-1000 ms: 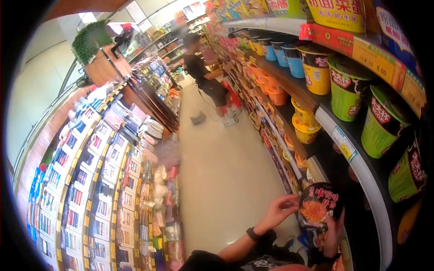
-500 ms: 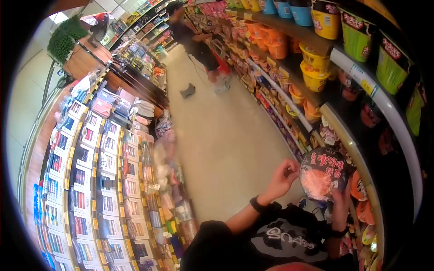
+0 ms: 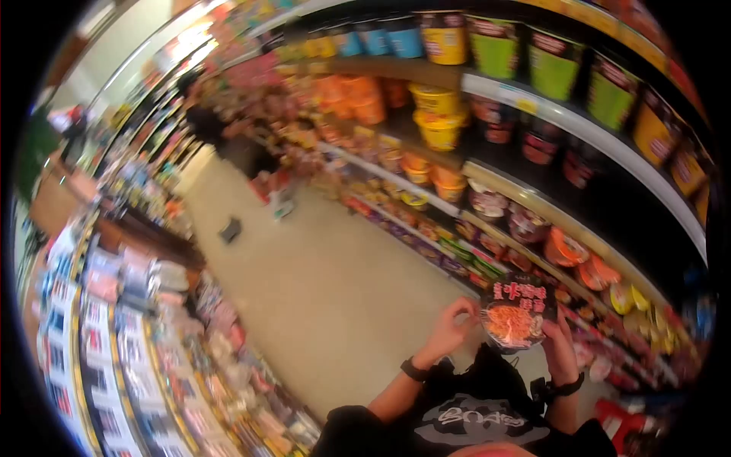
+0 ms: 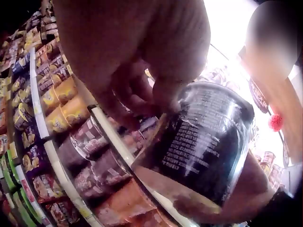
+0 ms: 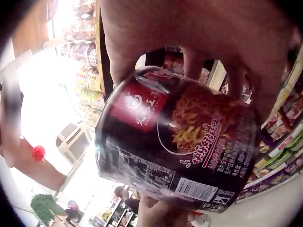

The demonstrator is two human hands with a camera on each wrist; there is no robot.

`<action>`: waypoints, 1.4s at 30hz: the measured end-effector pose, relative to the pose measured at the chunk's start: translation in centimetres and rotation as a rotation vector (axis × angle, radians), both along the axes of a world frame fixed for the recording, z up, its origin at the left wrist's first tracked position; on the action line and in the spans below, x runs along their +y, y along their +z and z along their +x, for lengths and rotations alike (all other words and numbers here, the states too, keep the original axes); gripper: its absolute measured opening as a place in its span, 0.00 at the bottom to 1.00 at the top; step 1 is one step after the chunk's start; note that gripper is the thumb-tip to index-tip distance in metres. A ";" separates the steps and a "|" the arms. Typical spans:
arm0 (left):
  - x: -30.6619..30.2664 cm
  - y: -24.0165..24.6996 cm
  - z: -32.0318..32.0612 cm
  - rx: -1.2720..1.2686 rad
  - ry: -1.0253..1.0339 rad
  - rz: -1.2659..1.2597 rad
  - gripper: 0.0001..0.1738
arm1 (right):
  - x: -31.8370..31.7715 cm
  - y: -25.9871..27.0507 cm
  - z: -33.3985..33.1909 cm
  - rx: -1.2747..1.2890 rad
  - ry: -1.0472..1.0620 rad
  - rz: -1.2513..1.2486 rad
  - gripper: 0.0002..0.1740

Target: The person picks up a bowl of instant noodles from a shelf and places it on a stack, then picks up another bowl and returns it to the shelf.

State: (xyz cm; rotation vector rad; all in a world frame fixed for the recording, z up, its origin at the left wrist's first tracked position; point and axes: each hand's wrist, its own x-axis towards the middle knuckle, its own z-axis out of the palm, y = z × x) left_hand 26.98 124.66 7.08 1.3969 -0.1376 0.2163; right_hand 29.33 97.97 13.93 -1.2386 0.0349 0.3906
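A black instant noodle bowl (image 3: 518,312) with a noodle picture and pink-red characters on its lid is held in front of the chest, lid toward the head camera. My right hand (image 3: 561,350) grips it by the side, thumb over the lid's edge; in the right wrist view, fingers wrap behind the glossy printed wall. My left hand (image 3: 449,327) is at the opposite edge, fingers bent, with thumb and forefinger close together at the rim. The left wrist view shows those left fingertips (image 4: 170,100) right at the bowl's edge, beside its white small print.
Shelves (image 3: 579,114) of cup noodles run along the right, with green cups (image 3: 556,65) and yellow tubs (image 3: 438,118). Packaged textiles (image 3: 114,335) line the left display. Between them lies a beige floor (image 3: 304,282), where a person (image 3: 236,145) stands farther up the aisle near a dark object (image 3: 229,230).
The head view has swung right and down, showing more of the lower shelves. Both hands still hold the noodle bowl, now more squarely in front of the body. The person up the aisle appears farther left.
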 end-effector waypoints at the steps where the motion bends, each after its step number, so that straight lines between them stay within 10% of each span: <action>1: 0.0 -0.2 0.3 0.001 -0.038 0.049 0.13 | -0.2 0.6 -0.5 0.042 -0.042 -0.023 0.41; 18: -6.7 4.5 -0.2 -0.085 -0.585 0.358 0.17 | -8.7 0.5 -9.9 -0.160 -0.280 -0.046 0.41; 42: -43.7 3.6 -6.5 -0.481 -1.272 0.715 0.15 | -29.9 -2.1 -34.2 0.039 -1.163 0.013 0.39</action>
